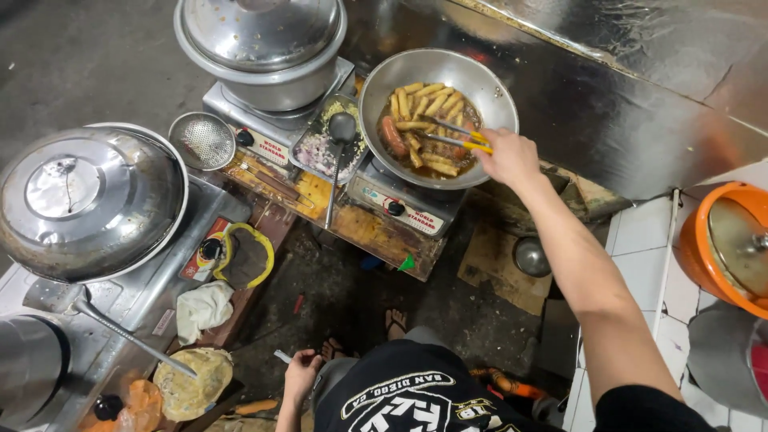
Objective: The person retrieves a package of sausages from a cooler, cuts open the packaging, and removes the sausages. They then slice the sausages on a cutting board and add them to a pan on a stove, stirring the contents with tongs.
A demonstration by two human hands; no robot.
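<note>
My right hand (pixel 510 157) is stretched out over a steel wok (pixel 376 96) and grips metal tongs with yellow handles (pixel 458 138). The tongs' tips reach into the oil among several pale fries (pixel 426 100) and a reddish sausage (pixel 393 136). The wok sits on a gas burner (pixel 404 210). My left hand (pixel 302 374) hangs low beside my knee and holds a thin white stick, perhaps a cigarette (pixel 282 357).
A lidded steel pot (pixel 264 48) stands on the second burner. Between the burners lies a tray of chopped bits with a ladle (pixel 340 132). A mesh strainer (pixel 203 141), a large lidded wok (pixel 84 200), an orange bucket (pixel 724 244) and a foil wall (pixel 624 88) surround me.
</note>
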